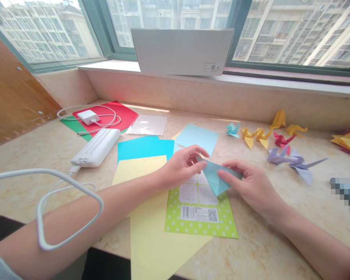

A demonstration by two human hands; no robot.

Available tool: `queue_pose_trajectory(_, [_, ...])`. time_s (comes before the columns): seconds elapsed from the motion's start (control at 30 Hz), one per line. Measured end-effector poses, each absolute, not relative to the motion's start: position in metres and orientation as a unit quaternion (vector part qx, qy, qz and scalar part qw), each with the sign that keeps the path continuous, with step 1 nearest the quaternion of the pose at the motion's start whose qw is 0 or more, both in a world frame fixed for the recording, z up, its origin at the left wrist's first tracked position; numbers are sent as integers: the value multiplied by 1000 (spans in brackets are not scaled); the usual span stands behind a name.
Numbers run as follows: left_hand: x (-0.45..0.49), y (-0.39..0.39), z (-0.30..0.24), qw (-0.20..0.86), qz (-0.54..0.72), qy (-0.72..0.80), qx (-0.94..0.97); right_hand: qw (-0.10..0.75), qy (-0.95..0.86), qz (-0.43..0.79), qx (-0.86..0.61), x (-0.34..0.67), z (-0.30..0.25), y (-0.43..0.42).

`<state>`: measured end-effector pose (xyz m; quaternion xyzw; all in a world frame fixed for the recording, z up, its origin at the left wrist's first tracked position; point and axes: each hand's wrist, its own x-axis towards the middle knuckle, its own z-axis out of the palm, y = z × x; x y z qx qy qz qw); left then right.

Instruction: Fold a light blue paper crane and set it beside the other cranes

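My left hand [183, 165] and my right hand [251, 182] meet over a folded blue paper [216, 177], a pointed, partly folded shape. Left fingers pinch its upper left corner; right fingers press and grip its right side. Both hands hover above a green dotted paper pack [201, 223] with a barcode label. Under and beside it lie yellow sheets [151, 241], a bright cyan sheet [142, 147] and a pale blue sheet [196, 138].
Finished paper cranes lie to the right: teal [232, 129], yellow [255, 137], red [282, 140], lilac [294, 160]. A white power bank [96, 147], a charger [88, 116] on red and green sheets, and a looping white cable [46, 206] lie left. A white box [182, 50] stands on the sill.
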<state>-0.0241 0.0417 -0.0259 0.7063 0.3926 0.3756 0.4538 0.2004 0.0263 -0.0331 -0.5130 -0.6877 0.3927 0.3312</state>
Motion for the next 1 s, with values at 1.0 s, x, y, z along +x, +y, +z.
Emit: queue_pose_trajectory(1.0, [-37, 54, -32, 80, 201, 233, 948, 261, -797, 274, -471, 199, -37, 26])
